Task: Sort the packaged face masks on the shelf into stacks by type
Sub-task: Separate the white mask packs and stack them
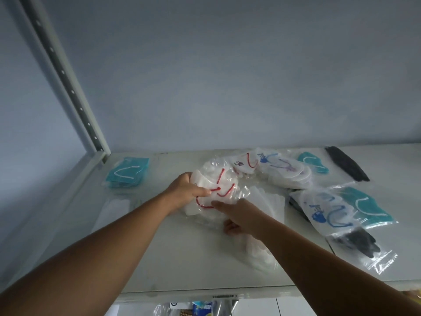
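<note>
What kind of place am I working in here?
Probably a storeroom: a pale metal shelf with a perforated upright, bagged face masks strewn over it, and more packaged goods on the level below.

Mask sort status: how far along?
Early. Done: one teal mask stack set apart at left. In hand: left hand and right hand hold the red-loop white mask packets. Left: mixed on the right, blue-print packets, teal packets and black masks.

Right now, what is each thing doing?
Red-loop pack, held, crumpled.
Left grip, holds red-loop pack.
Right grip, touches red-loop pack.
Teal stack, lying flat, untouched.
Blue-loop pack, lying loose, untouched.
Black mask, lying at back, untouched.
</note>
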Tool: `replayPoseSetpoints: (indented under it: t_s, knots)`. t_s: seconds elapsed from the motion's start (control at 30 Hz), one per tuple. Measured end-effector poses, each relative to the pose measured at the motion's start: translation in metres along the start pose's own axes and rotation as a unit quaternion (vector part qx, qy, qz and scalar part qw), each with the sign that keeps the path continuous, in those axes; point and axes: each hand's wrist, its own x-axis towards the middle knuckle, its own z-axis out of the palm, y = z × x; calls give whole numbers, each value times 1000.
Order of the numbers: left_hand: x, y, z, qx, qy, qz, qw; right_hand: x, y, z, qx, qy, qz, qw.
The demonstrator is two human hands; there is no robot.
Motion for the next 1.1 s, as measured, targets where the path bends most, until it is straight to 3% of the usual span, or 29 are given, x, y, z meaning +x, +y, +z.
replayPoseSetpoints:
  t_s: [0.2,0.53,0.8,0.97,1.1]
  knots:
    - [-31,-9,-20,-108,46,54,992,18,-12,21,56,78,-145,985]
    - [-71,-53,-64,-26,123,6,992,21,-11,65,-41,-19,-242,969]
    - [-91,-65,-87,-14,178,-57,982,20,-24,115,-41,-49,-133,989]
    - [-97,-67,-84,155,101,-90,979,18,-17,133,-259,-43,-114,958]
    - [-89,-71,-77,275,119,-107,948,11,-18,129,-362,2,-114,925]
